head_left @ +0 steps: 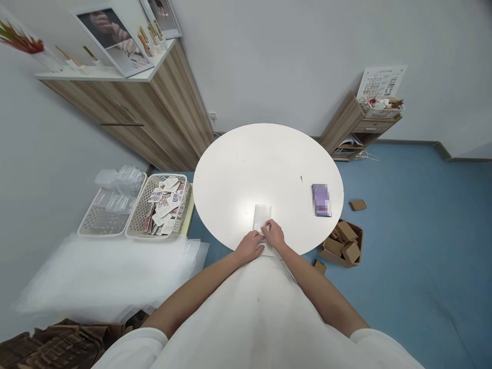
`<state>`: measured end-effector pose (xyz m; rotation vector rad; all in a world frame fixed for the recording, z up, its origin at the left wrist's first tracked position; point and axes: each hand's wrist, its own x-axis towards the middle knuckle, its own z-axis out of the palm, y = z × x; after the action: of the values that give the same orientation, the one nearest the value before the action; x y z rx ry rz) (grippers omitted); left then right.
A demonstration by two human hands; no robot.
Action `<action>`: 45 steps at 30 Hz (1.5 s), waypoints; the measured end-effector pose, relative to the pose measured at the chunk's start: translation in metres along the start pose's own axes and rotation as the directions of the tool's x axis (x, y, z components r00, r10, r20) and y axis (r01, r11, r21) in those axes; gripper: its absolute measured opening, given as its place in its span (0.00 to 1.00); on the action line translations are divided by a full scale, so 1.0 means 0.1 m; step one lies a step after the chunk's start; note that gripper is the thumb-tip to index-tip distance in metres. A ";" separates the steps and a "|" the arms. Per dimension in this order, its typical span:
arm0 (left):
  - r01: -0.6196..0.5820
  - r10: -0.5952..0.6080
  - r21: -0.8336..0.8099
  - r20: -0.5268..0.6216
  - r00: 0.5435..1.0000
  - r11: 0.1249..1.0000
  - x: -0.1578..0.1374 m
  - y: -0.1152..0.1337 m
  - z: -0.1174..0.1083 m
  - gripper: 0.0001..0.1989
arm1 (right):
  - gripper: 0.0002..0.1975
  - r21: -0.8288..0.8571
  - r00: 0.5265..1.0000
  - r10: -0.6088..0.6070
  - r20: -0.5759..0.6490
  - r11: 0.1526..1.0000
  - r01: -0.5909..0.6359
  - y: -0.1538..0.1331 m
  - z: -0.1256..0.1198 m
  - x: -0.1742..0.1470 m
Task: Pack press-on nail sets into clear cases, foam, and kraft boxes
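A pale, semi-clear plastic pouch or sheet (263, 212) lies flat at the near edge of the round white table (261, 159). My left hand (249, 247) rests on its lower left side, fingers curled together at the plastic. From the right, my right hand (274, 234) meets it with thumb and fingers pinched on the same piece. The fingertips of both hands almost touch, and they partly cover whatever is between them. A purple printed packet (321, 200), blurred in places, sits apart on the table's right side.
Left of the table stand a white basket of printed cards (132, 225) and another of clear plastic packaging (86, 225), beside stacked translucent sheets (115, 277). On the right, a carton (338, 259) of small brown boxes rests on the blue floor. A wooden cabinet (180, 102) stands behind.
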<state>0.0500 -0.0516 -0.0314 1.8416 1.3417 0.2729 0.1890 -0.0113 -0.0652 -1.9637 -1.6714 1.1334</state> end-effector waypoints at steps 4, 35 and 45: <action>0.058 -0.054 0.045 -0.085 0.995 0.997 0.04 -0.05 -0.13 0.18 | 0.10 0.015 0.999 -0.050 0.019 0.999 0.050 0.06 0.01 0.01; -0.034 0.024 -0.099 -0.103 0.994 0.994 0.01 -0.07 -0.06 0.19 | 0.15 -0.237 0.809 -0.347 0.474 0.835 0.496 -0.02 -0.43 -0.39; 0.093 -0.227 -0.424 -0.279 0.933 0.901 0.13 -0.17 0.09 0.28 | 0.10 -0.050 0.809 -0.279 0.517 0.934 0.354 -0.14 -0.54 -0.02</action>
<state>0.0494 -0.0429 -0.0531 1.3649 1.5158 0.7337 0.2187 0.0037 -0.0206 -1.4390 -2.3007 1.5100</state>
